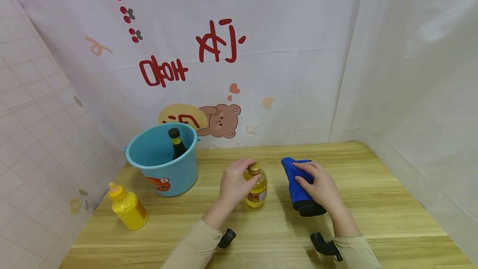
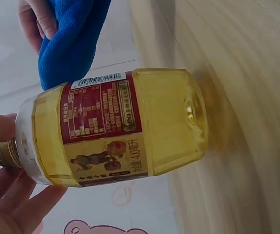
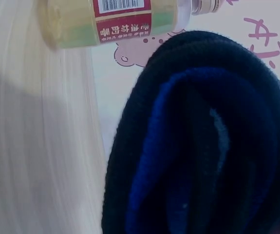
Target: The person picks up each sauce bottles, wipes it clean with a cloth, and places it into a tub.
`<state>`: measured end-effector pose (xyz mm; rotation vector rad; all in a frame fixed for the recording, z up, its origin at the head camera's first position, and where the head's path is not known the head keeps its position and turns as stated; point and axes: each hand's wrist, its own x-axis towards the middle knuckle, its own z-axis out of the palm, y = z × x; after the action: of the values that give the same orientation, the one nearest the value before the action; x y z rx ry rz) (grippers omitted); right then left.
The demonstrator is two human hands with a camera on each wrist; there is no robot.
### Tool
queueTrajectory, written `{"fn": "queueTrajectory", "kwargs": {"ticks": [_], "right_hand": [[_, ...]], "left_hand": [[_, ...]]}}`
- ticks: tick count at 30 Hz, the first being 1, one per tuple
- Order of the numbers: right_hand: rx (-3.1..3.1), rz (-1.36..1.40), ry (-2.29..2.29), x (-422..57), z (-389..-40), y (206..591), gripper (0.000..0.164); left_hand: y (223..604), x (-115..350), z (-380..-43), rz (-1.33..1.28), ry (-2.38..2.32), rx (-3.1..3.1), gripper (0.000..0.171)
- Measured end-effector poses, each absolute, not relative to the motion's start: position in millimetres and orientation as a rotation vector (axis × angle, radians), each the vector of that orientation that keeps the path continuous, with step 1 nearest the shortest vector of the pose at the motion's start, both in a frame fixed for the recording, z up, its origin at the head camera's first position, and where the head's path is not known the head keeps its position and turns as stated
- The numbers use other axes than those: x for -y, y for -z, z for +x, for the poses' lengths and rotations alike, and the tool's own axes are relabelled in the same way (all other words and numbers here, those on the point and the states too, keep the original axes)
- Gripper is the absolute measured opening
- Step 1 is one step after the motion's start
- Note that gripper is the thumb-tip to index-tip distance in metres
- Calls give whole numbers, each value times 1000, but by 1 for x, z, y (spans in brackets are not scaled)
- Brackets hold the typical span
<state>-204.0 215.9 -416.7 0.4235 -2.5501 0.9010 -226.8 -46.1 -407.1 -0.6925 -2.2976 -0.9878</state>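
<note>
In the head view my left hand (image 1: 232, 182) grips a small bottle of yellow oil (image 1: 256, 196) by its gold cap and neck. The bottle stands upright, its base close to the table. Its red label (image 2: 101, 109) and clear shoulder show in the left wrist view, with fingers (image 2: 40, 200) round the neck. To the right, my right hand (image 1: 324, 187) pinches a blue fuzzy cloth mitt (image 1: 296, 182) with a black cuff. The cuff hangs toward me, and its open mouth (image 3: 178, 161) fills much of the right wrist view.
A light blue bucket (image 1: 183, 177) stands at the back left, holding a dark green bottle (image 1: 178, 146) with a black cap. Nearer on the left is a yellow squeeze bottle (image 1: 130, 211). White printed curtains (image 1: 291, 74) enclose the wooden table (image 1: 276, 240).
</note>
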Motion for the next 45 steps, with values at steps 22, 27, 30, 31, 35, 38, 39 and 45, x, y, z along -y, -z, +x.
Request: {"fn": "queueTrajectory", "kwargs": {"ticks": [22,27,30,31,35,38,39,45], "right_hand": [[2545,428,-898,-213,-203,418,40],[2543,430,-902,-212,-202,418,40],[2539,432,-903,-210,-202,417,40],[2536,435,-905,-209,-202,416,40],[2500,458,-922,-203,-202,415,41],[2434,484,-947,-197,-203,414,42],[2406,491,-957,-195,-203,413,43],[2259,537,-1010,-178,-204,410,46]], "left_hand": [[414,41,-230,-709,976,2349,36],[413,42,-230,-719,953,2363,36],[411,43,-230,-716,967,2385,36],[411,44,-230,-712,986,2390,35],[408,46,-229,-676,1113,2393,29],[405,47,-228,-651,1169,2385,25],[404,47,-228,-645,1174,2384,24],[400,47,-227,-638,1190,2387,19]]}}
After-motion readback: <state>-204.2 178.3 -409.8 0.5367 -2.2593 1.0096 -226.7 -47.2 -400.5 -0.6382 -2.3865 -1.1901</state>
